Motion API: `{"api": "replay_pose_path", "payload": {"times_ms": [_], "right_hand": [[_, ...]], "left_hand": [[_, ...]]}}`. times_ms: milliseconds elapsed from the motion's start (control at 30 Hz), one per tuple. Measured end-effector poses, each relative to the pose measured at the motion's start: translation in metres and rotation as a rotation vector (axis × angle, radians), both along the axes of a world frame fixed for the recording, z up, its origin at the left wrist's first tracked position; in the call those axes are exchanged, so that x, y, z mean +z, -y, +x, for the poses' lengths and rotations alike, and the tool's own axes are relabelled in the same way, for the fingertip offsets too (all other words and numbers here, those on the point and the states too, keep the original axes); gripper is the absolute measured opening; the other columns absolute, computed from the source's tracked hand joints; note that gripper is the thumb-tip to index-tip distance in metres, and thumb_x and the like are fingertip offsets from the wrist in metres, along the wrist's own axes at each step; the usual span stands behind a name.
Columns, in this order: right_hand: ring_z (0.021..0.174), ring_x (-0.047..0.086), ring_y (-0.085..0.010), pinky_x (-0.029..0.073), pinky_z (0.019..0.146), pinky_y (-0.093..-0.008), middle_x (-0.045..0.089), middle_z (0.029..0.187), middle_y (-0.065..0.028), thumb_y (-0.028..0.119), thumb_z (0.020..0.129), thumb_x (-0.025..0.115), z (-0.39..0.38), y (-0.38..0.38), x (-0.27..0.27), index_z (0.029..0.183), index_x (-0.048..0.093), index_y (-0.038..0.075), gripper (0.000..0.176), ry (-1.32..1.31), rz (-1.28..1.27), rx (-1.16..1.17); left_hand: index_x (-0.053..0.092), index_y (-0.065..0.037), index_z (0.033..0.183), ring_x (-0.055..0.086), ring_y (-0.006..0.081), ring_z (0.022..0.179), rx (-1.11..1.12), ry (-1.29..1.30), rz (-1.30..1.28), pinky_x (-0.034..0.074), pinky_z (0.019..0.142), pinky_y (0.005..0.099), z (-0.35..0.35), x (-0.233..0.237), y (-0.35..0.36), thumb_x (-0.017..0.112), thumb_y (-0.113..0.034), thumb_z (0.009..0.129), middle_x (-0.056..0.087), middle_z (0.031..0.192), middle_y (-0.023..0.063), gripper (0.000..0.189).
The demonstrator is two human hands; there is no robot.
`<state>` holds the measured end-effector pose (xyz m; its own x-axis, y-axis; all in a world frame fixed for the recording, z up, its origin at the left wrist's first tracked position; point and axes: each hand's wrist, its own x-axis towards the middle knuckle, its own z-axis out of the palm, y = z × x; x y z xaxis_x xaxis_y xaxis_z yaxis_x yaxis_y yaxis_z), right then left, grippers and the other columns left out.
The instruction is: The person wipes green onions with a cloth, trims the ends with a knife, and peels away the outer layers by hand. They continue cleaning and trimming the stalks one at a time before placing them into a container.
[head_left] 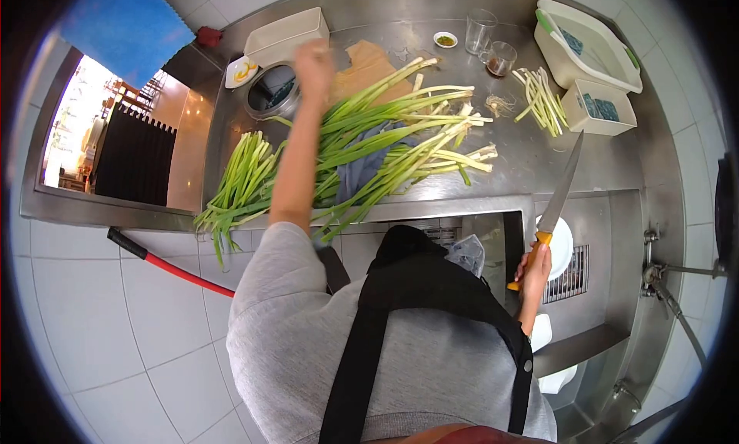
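A long knife [560, 190] with a yellow handle points up and away, and my right hand [533, 268] is wrapped round that handle, over the sink side. My left hand [314, 68] is stretched out over the far part of the counter, blurred, so its fingers cannot be made out. It is nearest to a round metal pot [258, 98], a cream rectangular bin [269, 38] and a piece of brown cardboard [369, 63]. Below my left forearm spreads a large pile of green onions [419, 125]. A grey-blue cloth [362, 163] lies among them.
Trimmed stalks [541, 101] lie at the right, by a tub [589, 48] and a smaller bin [573, 105] with blue pads. Two glasses [479, 32] and a small sauce dish [445, 39] stand at the back. A white plate [564, 248] sits in the sink [593, 205].
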<state>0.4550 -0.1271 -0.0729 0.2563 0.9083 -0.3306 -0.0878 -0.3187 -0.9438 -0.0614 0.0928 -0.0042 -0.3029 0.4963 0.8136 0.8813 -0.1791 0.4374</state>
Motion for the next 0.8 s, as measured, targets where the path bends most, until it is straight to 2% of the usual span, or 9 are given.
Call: {"api": "replay_pose_path", "payload": {"times_ms": [67, 100, 133, 200, 267, 333, 400, 567, 800], "right_hand": [[0.033, 0.034, -0.0078, 0.029, 0.030, -0.0227, 0.040, 0.054, -0.0011, 0.041, 0.099, 0.036, 0.000, 0.002, -0.003, 0.101, 0.048, 0.005, 0.038, 0.011, -0.019, -0.013], [0.034, 0.034, -0.0077, 0.029, 0.030, -0.0224, 0.041, 0.055, -0.0008, 0.042, 0.098, 0.037, -0.003, 0.002, -0.006, 0.102, 0.048, 0.007, 0.037, 0.027, -0.035, 0.003], [0.034, 0.034, -0.0076, 0.028, 0.031, -0.0221, 0.041, 0.056, -0.0004, 0.044, 0.097, 0.038, -0.007, 0.002, -0.005, 0.102, 0.048, 0.008, 0.037, 0.043, -0.052, 0.019], [0.034, 0.035, -0.0076, 0.029, 0.031, -0.0219, 0.042, 0.056, -0.0005, 0.044, 0.097, 0.037, -0.016, 0.000, -0.006, 0.102, 0.049, 0.007, 0.039, 0.036, -0.033, 0.041], [0.034, 0.035, -0.0074, 0.029, 0.031, -0.0216, 0.042, 0.056, -0.0004, 0.045, 0.097, 0.038, -0.026, 0.000, -0.002, 0.103, 0.049, 0.007, 0.040, 0.057, -0.035, 0.058], [0.035, 0.035, -0.0072, 0.029, 0.031, -0.0216, 0.042, 0.056, -0.0003, 0.045, 0.097, 0.038, -0.034, 0.001, -0.004, 0.103, 0.049, 0.007, 0.041, 0.064, -0.014, 0.077], [0.035, 0.035, -0.0070, 0.029, 0.031, -0.0217, 0.042, 0.056, -0.0001, 0.046, 0.097, 0.038, -0.040, 0.002, -0.002, 0.102, 0.049, 0.006, 0.041, 0.078, 0.008, 0.096], [0.039, 0.039, -0.0059, 0.031, 0.035, -0.0215, 0.043, 0.056, 0.0016, 0.031, 0.099, 0.039, -0.056, 0.017, 0.014, 0.099, 0.051, 0.007, 0.026, 0.138, -0.014, 0.107], [0.043, 0.039, -0.0056, 0.030, 0.040, -0.0218, 0.045, 0.058, 0.0015, 0.028, 0.098, 0.042, -0.047, 0.055, -0.004, 0.097, 0.052, 0.005, 0.025, 0.276, 0.064, 0.048]], "left_hand": [[0.047, -0.007, 0.129, 0.048, 0.0398, 0.110, 0.371, -0.222, -0.297, 0.041, 0.094, 0.0455, -0.082, -0.016, -0.008, 0.069, -0.023, 0.075, 0.050, 0.120, 0.0255, 0.061], [0.034, -0.010, 0.138, 0.046, 0.0432, 0.112, 0.623, -0.101, -0.662, 0.041, 0.093, 0.0483, -0.088, -0.010, -0.006, 0.071, -0.030, 0.074, 0.041, 0.128, 0.0289, 0.077], [0.029, -0.014, 0.141, 0.045, 0.0441, 0.113, 0.768, -0.010, -0.792, 0.042, 0.092, 0.0507, -0.096, -0.017, -0.006, 0.071, -0.035, 0.074, 0.039, 0.130, 0.0288, 0.082], [0.037, -0.016, 0.137, 0.046, 0.0408, 0.113, 0.813, -0.071, -0.738, 0.045, 0.087, 0.0511, -0.104, -0.046, -0.026, 0.071, -0.035, 0.074, 0.042, 0.128, 0.0262, 0.074], [0.049, -0.013, 0.128, 0.045, 0.0388, 0.116, 0.495, -0.234, -0.934, 0.045, 0.088, 0.0496, -0.076, -0.048, -0.042, 0.070, -0.034, 0.074, 0.045, 0.128, 0.0218, 0.061], [0.058, -0.010, 0.116, 0.049, 0.0345, 0.114, 0.169, -0.349, -0.738, 0.046, 0.088, 0.0454, -0.031, -0.071, -0.060, 0.069, -0.033, 0.074, 0.053, 0.121, 0.0166, 0.049], [0.061, -0.010, 0.112, 0.055, 0.0327, 0.107, -0.039, -0.351, -0.858, 0.047, 0.088, 0.0411, 0.017, -0.092, -0.091, 0.068, -0.034, 0.075, 0.059, 0.112, 0.0145, 0.045], [0.062, -0.007, 0.107, 0.059, 0.0334, 0.101, -0.089, -0.319, -1.002, 0.047, 0.087, 0.0421, 0.085, -0.121, -0.116, 0.064, -0.033, 0.075, 0.061, 0.109, 0.0162, 0.041], [0.058, -0.003, 0.109, 0.058, 0.0353, 0.103, -0.075, -0.374, -0.991, 0.049, 0.086, 0.0412, 0.075, -0.132, -0.141, 0.059, -0.029, 0.080, 0.060, 0.110, 0.0194, 0.039]]}}
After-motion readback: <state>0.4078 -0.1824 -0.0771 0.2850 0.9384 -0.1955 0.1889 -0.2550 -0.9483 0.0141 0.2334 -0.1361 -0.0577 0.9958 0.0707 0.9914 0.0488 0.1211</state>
